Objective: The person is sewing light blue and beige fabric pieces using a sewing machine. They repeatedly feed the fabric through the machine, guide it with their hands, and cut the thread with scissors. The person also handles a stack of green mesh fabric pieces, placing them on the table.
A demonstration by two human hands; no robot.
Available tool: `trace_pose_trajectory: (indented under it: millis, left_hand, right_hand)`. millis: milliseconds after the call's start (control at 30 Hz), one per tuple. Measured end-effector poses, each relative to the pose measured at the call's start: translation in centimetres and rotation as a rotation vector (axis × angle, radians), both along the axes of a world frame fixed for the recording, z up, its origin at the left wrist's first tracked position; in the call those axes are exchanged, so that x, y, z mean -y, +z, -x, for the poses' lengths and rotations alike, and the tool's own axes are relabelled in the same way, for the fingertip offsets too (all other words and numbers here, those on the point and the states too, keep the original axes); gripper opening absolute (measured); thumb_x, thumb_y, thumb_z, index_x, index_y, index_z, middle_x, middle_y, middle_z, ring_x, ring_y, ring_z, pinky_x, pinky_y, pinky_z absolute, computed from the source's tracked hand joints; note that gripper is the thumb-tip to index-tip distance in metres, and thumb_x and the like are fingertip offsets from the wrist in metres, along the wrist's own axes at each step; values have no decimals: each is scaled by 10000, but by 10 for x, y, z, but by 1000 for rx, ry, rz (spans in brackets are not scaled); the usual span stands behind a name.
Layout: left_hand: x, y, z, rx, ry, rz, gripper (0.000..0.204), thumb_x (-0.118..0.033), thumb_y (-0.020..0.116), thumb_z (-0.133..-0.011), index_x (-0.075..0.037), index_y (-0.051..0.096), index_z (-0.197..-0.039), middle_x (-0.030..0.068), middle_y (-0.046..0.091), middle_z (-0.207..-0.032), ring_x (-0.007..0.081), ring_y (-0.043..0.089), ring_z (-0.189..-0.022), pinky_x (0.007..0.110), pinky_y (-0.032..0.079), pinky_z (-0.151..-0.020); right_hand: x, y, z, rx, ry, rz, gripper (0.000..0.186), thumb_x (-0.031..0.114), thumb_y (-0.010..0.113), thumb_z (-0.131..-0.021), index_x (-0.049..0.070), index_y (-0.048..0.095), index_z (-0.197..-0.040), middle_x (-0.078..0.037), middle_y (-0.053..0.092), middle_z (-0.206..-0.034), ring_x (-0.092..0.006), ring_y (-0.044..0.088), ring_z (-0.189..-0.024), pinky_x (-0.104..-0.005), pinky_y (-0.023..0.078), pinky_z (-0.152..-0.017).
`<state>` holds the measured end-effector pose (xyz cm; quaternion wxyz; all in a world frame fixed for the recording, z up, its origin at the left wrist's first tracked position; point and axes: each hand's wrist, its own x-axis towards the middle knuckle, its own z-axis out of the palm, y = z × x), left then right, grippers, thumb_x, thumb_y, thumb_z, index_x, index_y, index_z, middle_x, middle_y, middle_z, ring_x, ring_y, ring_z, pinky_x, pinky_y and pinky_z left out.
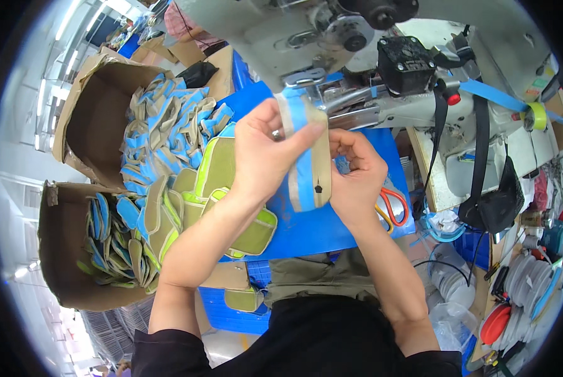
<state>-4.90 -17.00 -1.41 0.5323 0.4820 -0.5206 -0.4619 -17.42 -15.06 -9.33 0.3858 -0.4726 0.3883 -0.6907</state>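
A beige fabric piece with a blue stripe and a small dark mark (pixel 319 187) is held up in front of the sewing machine (pixel 350 38). My left hand (pixel 266 151) grips its left side, thumb across the front and fingers partly behind. My right hand (pixel 359 179) is closed at its right edge, fingers curled; a small bluish bit shows within the curl, too small to name. Red- and yellow-handled scissors (pixel 402 204) lie beside my right hand on the blue table (pixel 294 235). Green-edged fabric pieces (pixel 217 166) are piled beside my left forearm.
At the left, a cardboard box (pixel 93 119) stands by a heap of beige-and-blue pieces (pixel 162 132); a nearer box (pixel 61 251) holds green-edged ones. Blue tape (pixel 495 93) runs across the machine at the right. Tape rolls (pixel 523 289) and a black strap (pixel 481 144) hang or sit farther right.
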Motion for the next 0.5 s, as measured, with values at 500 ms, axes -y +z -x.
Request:
trace_pose_trajectory:
  millis: [500]
  left_hand:
    - [4, 11, -1, 122, -48, 2, 424, -27, 827, -829, 27, 602, -1184, 90, 753, -1024, 119, 708, -929, 285, 583, -820]
  right_hand:
    - [-2, 21, 18, 184, 286, -203, 212, -35, 728, -920, -39, 720, -1131, -26, 729, -938, -51, 658, -820, -210, 531, -746]
